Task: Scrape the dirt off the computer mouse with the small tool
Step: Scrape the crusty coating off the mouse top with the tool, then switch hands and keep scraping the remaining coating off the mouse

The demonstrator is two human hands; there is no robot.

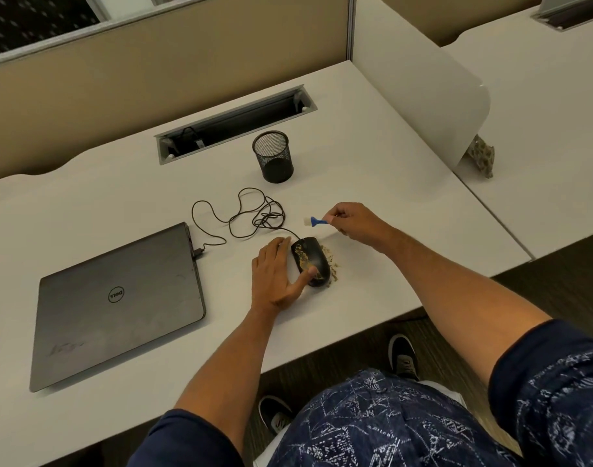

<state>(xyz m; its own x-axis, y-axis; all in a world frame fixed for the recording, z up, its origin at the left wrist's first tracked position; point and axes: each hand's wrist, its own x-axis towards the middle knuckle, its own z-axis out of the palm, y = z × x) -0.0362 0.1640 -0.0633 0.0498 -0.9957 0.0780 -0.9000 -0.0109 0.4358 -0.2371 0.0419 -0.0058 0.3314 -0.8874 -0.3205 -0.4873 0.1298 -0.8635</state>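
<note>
1. Computer mouse on table, near front edge; tan dirt streaked over its top, crumbs beside it.
2. Left hand steadies mouse: fingers flat alongside, thumb pressing its rear.
3. Right hand pinches small blue tool, blade raised behind the mouse, not touching; scraping likely unfinished.

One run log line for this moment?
left hand: steadies dirty black computer mouse | right hand: pinches small blue tool, above mouse
</note>
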